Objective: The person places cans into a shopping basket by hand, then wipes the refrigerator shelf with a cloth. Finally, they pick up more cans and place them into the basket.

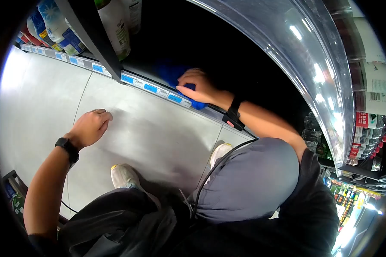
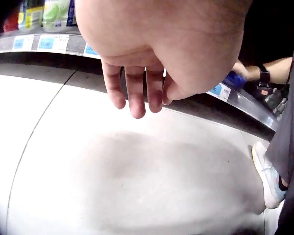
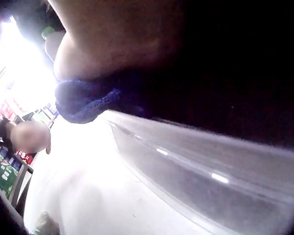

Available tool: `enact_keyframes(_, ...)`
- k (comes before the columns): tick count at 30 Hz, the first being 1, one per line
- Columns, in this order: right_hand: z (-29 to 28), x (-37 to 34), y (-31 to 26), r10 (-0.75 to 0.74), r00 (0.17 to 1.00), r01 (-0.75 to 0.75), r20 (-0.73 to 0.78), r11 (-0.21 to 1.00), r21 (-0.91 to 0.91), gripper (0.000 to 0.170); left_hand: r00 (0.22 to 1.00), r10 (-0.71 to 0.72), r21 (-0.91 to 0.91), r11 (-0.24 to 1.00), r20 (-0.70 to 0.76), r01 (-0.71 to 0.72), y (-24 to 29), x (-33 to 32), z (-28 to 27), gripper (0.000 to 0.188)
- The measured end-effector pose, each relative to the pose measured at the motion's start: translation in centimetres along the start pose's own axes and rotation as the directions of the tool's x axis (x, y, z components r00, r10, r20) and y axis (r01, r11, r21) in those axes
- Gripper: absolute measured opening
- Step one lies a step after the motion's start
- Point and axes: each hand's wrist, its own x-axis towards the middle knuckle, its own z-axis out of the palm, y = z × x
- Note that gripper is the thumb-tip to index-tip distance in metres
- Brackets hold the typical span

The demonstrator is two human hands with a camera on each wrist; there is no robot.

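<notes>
My right hand (image 1: pixel 197 85) grips a blue cloth (image 1: pixel 198 104) at the front edge of a low dark shelf, and part of the cloth spreads over the shelf behind the fingers. In the right wrist view the bunched cloth (image 3: pixel 85 102) shows under the palm, close above the shelf's edge strip (image 3: pixel 186 161). Price labels (image 1: pixel 150 88) line the shelf front beside this hand. My left hand (image 1: pixel 90 127) hangs over the floor, away from the shelf. Its fingers (image 2: pixel 135 95) droop loosely curled and hold nothing in the left wrist view.
Bottles (image 1: pixel 58 28) stand on the shelf at the upper left, past a dark upright divider (image 1: pixel 90 38). A curved clear plastic panel (image 1: pixel 304 47) arches over the right side. Bottled goods (image 1: pixel 366 128) fill racks at the far right. Pale floor tiles (image 1: pixel 128 124) lie below.
</notes>
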Motion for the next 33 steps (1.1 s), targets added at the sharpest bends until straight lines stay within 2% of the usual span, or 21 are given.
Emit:
enact_keyframes(2,-0.4,-0.3,0.5,-0.066,0.996,0.066,-0.054,0.998,-0.003,0.025,1.000,0.004,0.006,1.000,0.002,-0.004,-0.1,0.1,0.0,0.012)
enact_keyframes(4,-1.3,-1.2,1.0,0.179,0.982,-0.187,0.061,0.966,0.180,0.026,1.000,0.013,0.011,1.000,0.010,-0.013,-0.2,0.4,0.0,0.012)
enact_keyframes(5,-1.9,-1.1,0.9,0.317,0.941,-0.339,0.121,0.864,0.373,0.030,1.000,0.019,0.014,1.000,0.006,-0.019,-0.2,0.5,-0.1,0.012)
enact_keyframes(6,-3.2,-0.9,1.2,0.323,0.933,-0.360,0.158,0.834,0.418,0.030,1.000,0.024,0.018,1.000,0.003,-0.024,-0.3,0.6,-0.1,0.012)
enact_keyframes(8,-4.8,-0.4,1.7,0.447,0.876,-0.415,0.184,0.502,0.758,0.030,0.999,0.049,0.021,0.999,-0.015,-0.049,-0.7,0.7,0.1,0.012)
enact_keyframes(9,-5.6,0.5,1.2,0.577,0.759,-0.461,0.301,0.150,0.875,0.029,0.997,0.071,0.026,0.997,-0.034,-0.070,-0.8,0.8,0.1,0.012)
enact_keyframes(10,-6.3,1.2,0.9,0.636,0.626,-0.415,0.452,-0.220,0.883,0.030,0.997,0.069,0.026,0.997,-0.037,-0.068,-0.8,0.7,0.1,0.012)
enact_keyframes(11,-6.0,0.6,1.0,0.104,0.944,-0.208,0.313,-0.547,0.811,0.039,0.996,0.079,0.028,0.997,-0.030,-0.079,-0.9,0.9,-0.3,0.013)
enact_keyframes(12,-5.8,1.3,1.8,0.099,0.945,-0.211,0.313,-0.546,0.810,0.039,0.997,0.069,0.024,0.997,-0.031,-0.069,-0.8,0.7,-0.4,0.013)
enact_keyframes(13,-6.0,3.2,0.7,0.416,0.850,-0.160,0.323,-0.379,0.911,0.042,0.997,0.060,0.025,0.998,-0.037,-0.060,-0.9,0.5,-0.5,0.013)
enact_keyframes(14,-6.0,4.7,0.2,0.689,0.681,-0.164,0.248,-0.186,0.969,0.045,0.997,0.052,0.010,0.999,-0.050,-0.051,-0.9,0.1,-0.4,0.013)
enact_keyframes(15,-4.6,4.8,2.7,0.753,0.658,-0.409,0.010,0.347,0.844,0.061,0.997,0.041,-0.007,0.999,-0.064,-0.042,-1.0,-0.3,-0.3,0.013)
enact_keyframes(16,-4.7,5.8,3.2,0.753,0.634,-0.681,-0.175,0.651,0.336,0.059,0.997,0.031,-0.009,0.999,-0.069,-0.032,-1.0,-0.7,-0.3,0.013)
enact_keyframes(17,-4.4,5.8,3.4,0.660,0.684,-0.683,-0.311,0.729,0.044,0.059,0.998,0.009,-0.009,1.000,-0.067,-0.009,-1.1,-1.1,-0.4,0.013)
enact_keyframes(18,-3.9,5.6,3.5,0.526,0.745,-0.648,-0.410,0.718,-0.256,0.059,0.998,-0.013,-0.009,1.000,-0.067,0.013,-1.2,-1.6,-0.4,0.013)
enact_keyframes(22,-0.9,5.5,2.9,0.504,0.820,-0.572,-0.272,0.747,-0.340,0.056,0.996,-0.050,-0.043,0.998,-0.080,0.047,-2.0,-3.0,-0.1,0.012)
enact_keyframes(24,0.3,5.3,2.2,0.365,0.896,-0.442,-0.254,0.668,-0.599,0.054,0.994,-0.032,-0.059,0.998,-0.102,0.026,-2.2,-3.1,-0.2,0.012)
enact_keyframes(28,0.4,5.5,0.5,0.314,0.941,-0.326,-0.128,0.734,-0.596,0.051,0.990,0.072,-0.023,0.997,-0.120,-0.075,-2.0,-1.3,0.0,0.013)
enact_keyframes(30,0.7,4.5,-1.1,0.225,0.973,-0.221,-0.058,0.821,-0.526,0.044,0.967,0.227,0.011,0.974,-0.118,-0.227,-0.9,0.3,0.0,0.014)
enact_keyframes(32,0.8,3.4,-2.1,0.148,0.989,-0.134,-0.009,0.865,-0.483,0.042,0.955,0.289,0.036,0.957,-0.073,-0.287,0.6,2.2,0.1,0.015)
enact_keyframes(33,0.7,2.9,-2.7,0.172,0.985,-0.155,0.002,0.892,-0.424,0.037,0.928,0.365,0.071,0.930,-0.078,-0.360,1.5,3.1,0.3,0.015)
